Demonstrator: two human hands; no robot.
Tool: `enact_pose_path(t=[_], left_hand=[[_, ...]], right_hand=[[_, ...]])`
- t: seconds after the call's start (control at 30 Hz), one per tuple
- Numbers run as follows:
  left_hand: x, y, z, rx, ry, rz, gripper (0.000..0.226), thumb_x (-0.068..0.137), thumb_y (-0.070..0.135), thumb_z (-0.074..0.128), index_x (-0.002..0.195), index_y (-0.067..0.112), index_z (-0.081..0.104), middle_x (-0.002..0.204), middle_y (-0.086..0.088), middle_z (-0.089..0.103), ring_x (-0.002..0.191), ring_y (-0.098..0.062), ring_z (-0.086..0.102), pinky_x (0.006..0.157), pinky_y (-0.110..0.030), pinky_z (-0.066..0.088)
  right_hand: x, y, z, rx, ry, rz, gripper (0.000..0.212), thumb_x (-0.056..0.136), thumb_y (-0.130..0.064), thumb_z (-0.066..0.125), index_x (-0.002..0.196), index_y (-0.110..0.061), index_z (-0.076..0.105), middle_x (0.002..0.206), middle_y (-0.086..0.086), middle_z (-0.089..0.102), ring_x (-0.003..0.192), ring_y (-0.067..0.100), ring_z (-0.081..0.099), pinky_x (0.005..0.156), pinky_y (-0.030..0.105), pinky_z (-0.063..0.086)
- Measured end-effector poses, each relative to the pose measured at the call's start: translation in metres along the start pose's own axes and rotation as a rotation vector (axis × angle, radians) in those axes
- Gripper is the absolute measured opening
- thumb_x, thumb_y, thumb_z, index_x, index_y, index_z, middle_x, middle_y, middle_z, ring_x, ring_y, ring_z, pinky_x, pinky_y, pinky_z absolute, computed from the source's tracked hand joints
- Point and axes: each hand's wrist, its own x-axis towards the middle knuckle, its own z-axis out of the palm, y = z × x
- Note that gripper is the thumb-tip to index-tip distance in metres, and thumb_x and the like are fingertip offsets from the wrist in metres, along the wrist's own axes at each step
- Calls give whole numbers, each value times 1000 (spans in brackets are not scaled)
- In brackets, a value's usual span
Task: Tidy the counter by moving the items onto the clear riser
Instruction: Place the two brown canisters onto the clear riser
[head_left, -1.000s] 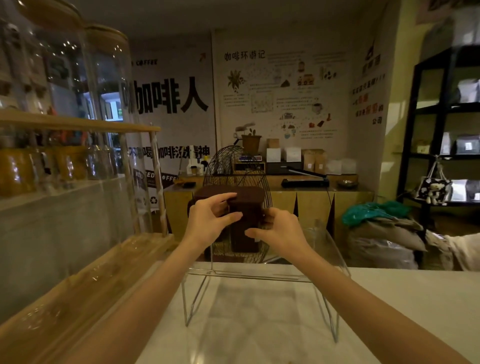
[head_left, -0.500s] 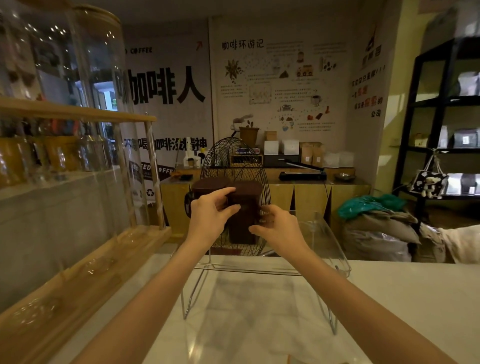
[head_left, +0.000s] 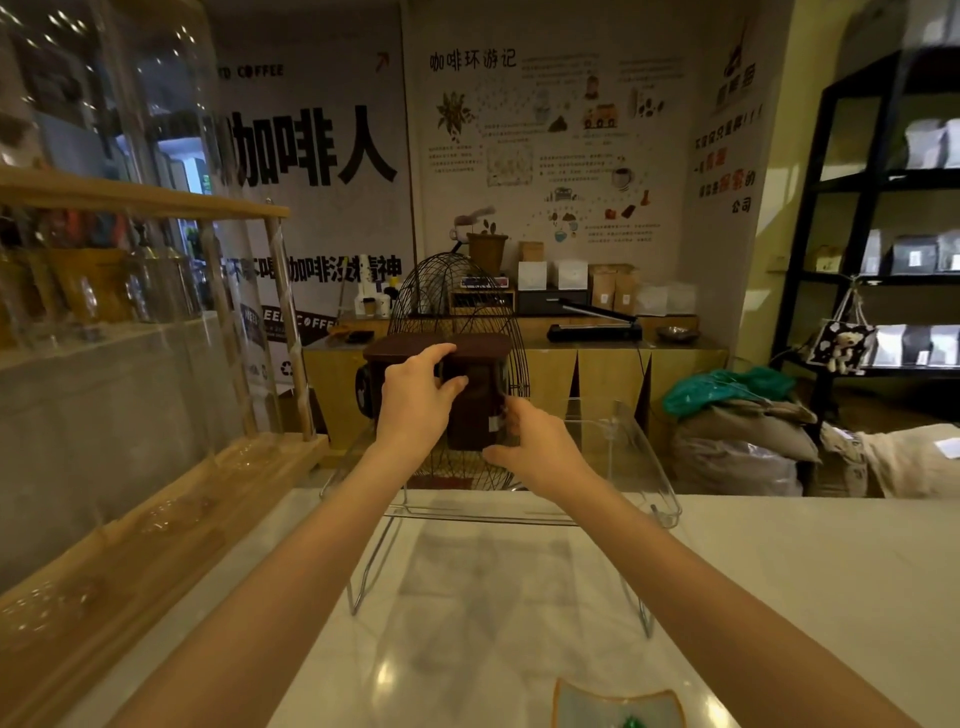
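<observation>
A dark brown box-shaped item (head_left: 475, 410) with a wider flat top stands upright on the clear riser (head_left: 623, 447) at the far edge of the white counter (head_left: 810, 571). My left hand (head_left: 415, 400) grips its left side and top edge. My right hand (head_left: 535, 444) holds its lower right corner. The riser is transparent with thin metal legs (head_left: 366, 571); its top is see-through. Both arms stretch forward over the counter.
A wood and glass display case (head_left: 130, 364) with jars lines the left. A pale dish (head_left: 618, 706) with something green lies at the near counter edge. Behind the riser stands a black wire fan cage (head_left: 457, 291). Sacks (head_left: 737, 441) and black shelves (head_left: 883, 208) sit at the right.
My hands stay on the brown item. The right hand has slid lower on its right side, and the view has tilted down a little, showing the dish at the near edge.
</observation>
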Motion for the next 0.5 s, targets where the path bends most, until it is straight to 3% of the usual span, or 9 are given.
enact_pose_path(t=[0.1,0.3,0.43,0.5], left_hand=[[0,0,1,24,-3,6,45,83,21,60,127,19,49,95,-16,69,91,-28,64,86,-43,54],[-3,2,-2,132,-39,46,49,86,25,56,132,19,42,108,-19,67,99,-31,62,84,-46,54],[-7,3,-5,132,-110,39,56,87,32,53,137,20,31,109,-20,65,98,-32,61,83,-45,54],[-14,4,-6,148,-149,23,62,87,36,50,140,20,22,105,-20,65,91,-31,62,80,-45,54]], right_hand=[[0,0,1,-24,7,-7,49,83,-15,63,128,-15,43,125,7,60,113,24,57,94,38,49],[-7,-5,-3,-246,-10,-57,42,87,-26,56,124,-13,44,114,10,64,98,28,62,80,40,52],[-25,-6,-13,-436,-61,-129,42,89,-39,48,123,-15,49,114,6,64,105,27,58,89,43,47],[-42,-7,-20,-529,-86,-195,45,91,-42,44,128,-17,46,125,5,59,119,26,49,97,42,39]])
